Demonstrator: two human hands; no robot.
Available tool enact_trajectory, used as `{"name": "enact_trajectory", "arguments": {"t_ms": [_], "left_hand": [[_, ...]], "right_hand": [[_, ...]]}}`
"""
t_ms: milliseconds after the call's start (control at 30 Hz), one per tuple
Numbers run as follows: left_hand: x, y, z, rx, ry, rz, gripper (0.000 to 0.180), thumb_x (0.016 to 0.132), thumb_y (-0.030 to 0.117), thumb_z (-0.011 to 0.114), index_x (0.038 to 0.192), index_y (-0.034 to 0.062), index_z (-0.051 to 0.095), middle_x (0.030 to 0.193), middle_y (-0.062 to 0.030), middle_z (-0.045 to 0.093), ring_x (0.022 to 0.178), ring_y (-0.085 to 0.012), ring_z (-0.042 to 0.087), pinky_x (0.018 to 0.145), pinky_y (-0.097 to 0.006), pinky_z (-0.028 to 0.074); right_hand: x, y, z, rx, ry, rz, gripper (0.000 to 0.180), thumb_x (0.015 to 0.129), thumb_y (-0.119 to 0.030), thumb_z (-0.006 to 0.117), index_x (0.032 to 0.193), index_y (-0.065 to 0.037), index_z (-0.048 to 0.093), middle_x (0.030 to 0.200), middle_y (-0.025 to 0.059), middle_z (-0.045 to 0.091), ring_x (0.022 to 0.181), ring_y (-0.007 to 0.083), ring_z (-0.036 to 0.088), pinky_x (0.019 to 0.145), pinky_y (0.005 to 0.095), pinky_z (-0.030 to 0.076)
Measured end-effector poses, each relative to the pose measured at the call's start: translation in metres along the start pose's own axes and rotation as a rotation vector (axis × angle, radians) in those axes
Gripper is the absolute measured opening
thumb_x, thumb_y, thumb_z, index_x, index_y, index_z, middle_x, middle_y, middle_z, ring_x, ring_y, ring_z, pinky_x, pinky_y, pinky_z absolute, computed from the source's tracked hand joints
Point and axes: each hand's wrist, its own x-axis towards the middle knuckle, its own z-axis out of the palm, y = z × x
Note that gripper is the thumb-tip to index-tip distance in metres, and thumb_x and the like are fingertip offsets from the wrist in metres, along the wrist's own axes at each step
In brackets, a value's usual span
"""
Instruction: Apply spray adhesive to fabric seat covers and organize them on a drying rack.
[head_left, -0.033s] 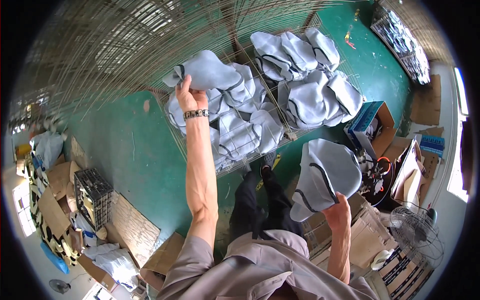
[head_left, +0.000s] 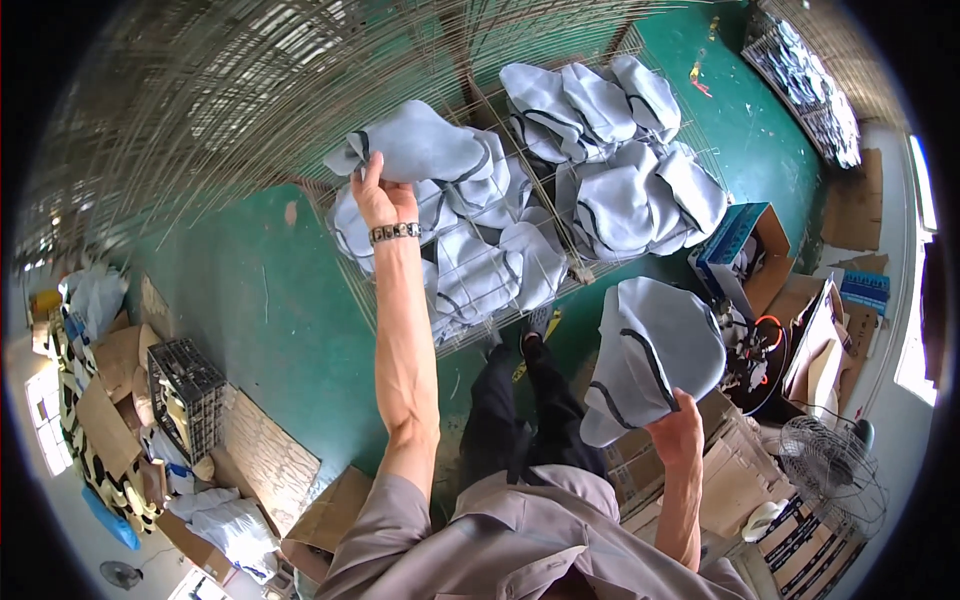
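Note:
In my left hand (head_left: 385, 200) is a grey fabric piece with a black edge band (head_left: 415, 143), gripped at its underside between thumb and fingers. It is held above the left part of a wire rack, where more pieces of the same kind (head_left: 480, 275) lie in a heap. My right hand (head_left: 678, 430) grips a second grey fabric piece (head_left: 660, 345) by its lower edge, beside the rack's near right corner. That piece is spread out, with black bands curving across it. My right fingers are mostly hidden behind the fabric.
Another heap of grey pieces (head_left: 625, 200) fills the rack's right part. A tall wire mesh (head_left: 250, 110) rises at the far left. To the right stand an open blue box (head_left: 745, 255), flattened cardboard and a floor fan (head_left: 835, 465). A black crate (head_left: 188, 395) sits at the left.

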Motion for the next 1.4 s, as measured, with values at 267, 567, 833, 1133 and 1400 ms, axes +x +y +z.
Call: {"name": "enact_trajectory", "arguments": {"t_ms": [267,567,833,1133,1400], "left_hand": [[0.099,-0.157,-0.139,0.097,0.372,-0.246,0.057,0.086,-0.002,0.079,0.134,0.0139,0.053,0.128,-0.014,0.062,0.116,-0.0382,0.064,0.091,-0.071,0.055],[0.141,-0.175,-0.183,0.455,0.366,-0.433,0.062,0.087,0.002,0.079,0.141,0.0064,0.049,0.141,-0.018,0.052,0.127,-0.0469,0.052,0.102,-0.081,0.041],[0.17,-0.156,-0.172,0.559,0.382,-0.489,0.07,0.081,0.0,0.084,0.136,0.0087,0.043,0.138,-0.0231,0.05,0.117,-0.0463,0.057,0.095,-0.081,0.047],[0.132,-0.159,-0.178,0.415,0.271,-0.391,0.105,0.079,0.001,0.086,0.157,0.0124,0.016,0.142,-0.0223,0.047,0.121,-0.0458,0.054,0.099,-0.078,0.045],[0.102,-0.137,-0.17,0.392,0.162,-0.334,0.081,0.079,0.015,0.089,0.143,0.0178,0.039,0.134,-0.0123,0.056,0.117,-0.0356,0.06,0.095,-0.064,0.051]], "right_hand": [[0.063,0.027,0.038,0.075,0.076,0.058,0.048,0.099,-0.03,0.062,0.137,0.0,0.058,0.131,0.0147,0.07,0.116,0.0296,0.069,0.099,0.0487,0.055],[0.125,0.079,0.104,0.115,-0.1,0.206,0.06,0.089,-0.022,0.074,0.141,0.001,0.053,0.132,0.0159,0.067,0.121,0.0296,0.066,0.104,0.0472,0.052],[0.278,0.207,0.108,-0.438,-0.099,0.277,0.088,0.089,-0.047,0.078,0.151,0.005,0.041,0.14,0.019,0.061,0.13,0.0319,0.058,0.108,0.0438,0.046],[0.34,0.184,0.154,-0.981,0.071,-0.449,0.078,0.092,-0.049,0.074,0.141,0.007,0.052,0.125,0.0219,0.066,0.108,0.0274,0.067,0.088,0.0403,0.055],[0.517,0.156,0.314,-0.432,0.037,-0.026,0.033,0.09,-0.015,0.078,0.109,0.009,0.065,0.1,0.0169,0.067,0.084,0.029,0.07,0.077,0.0528,0.066]]}}
